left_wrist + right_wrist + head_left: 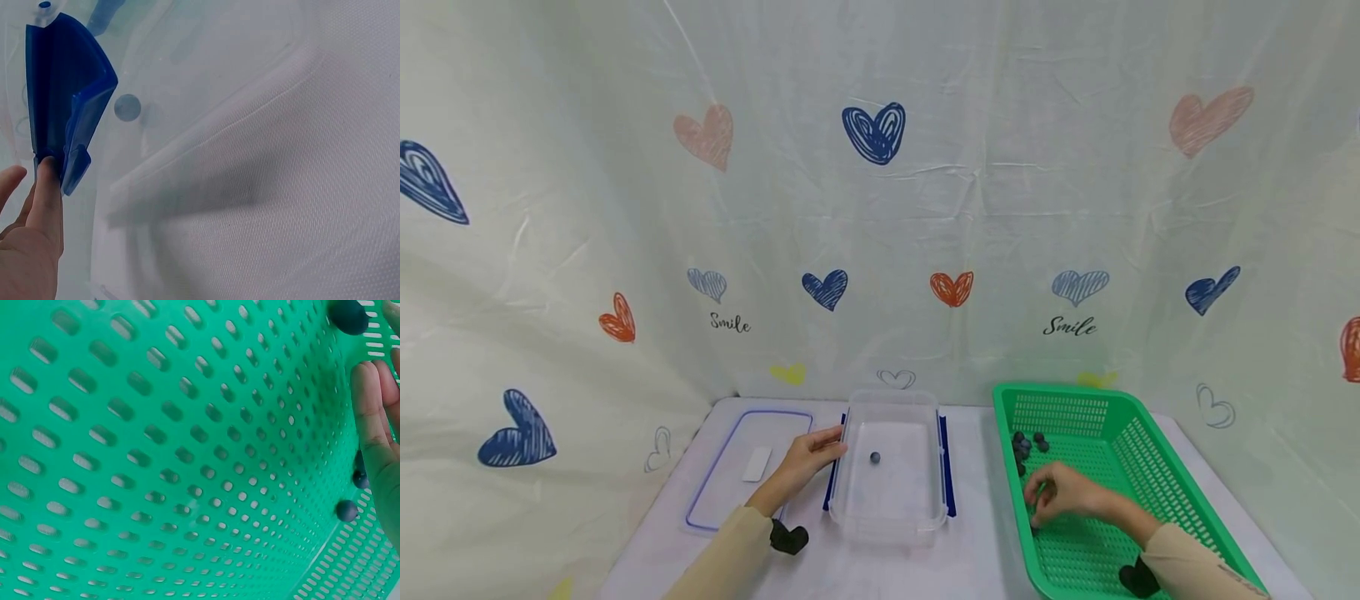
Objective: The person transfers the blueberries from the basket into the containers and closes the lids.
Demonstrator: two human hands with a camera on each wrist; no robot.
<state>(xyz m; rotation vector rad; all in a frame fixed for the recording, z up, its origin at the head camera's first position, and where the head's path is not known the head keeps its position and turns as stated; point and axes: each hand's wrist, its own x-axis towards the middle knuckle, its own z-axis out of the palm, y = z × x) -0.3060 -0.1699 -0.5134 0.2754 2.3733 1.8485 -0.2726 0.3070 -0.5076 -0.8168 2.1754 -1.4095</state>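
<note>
Left of the basket: clear tub, one berry inside; left hand, fingers straight, touches its rim. In the basket: right hand, fingers curled among berries; grip unclear.

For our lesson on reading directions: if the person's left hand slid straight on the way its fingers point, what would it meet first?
The left hand already rests against the blue latch on the clear container, so it would probably press that side wall first; the single dark berry lies beyond, inside.

A bright green perforated plastic basket is seen holding small dark blue-black round berries. A clear plastic container is trimmed with deep blue clip latches — the white backdrop cloth is patterned with blue, orange and pink hearts.
</note>
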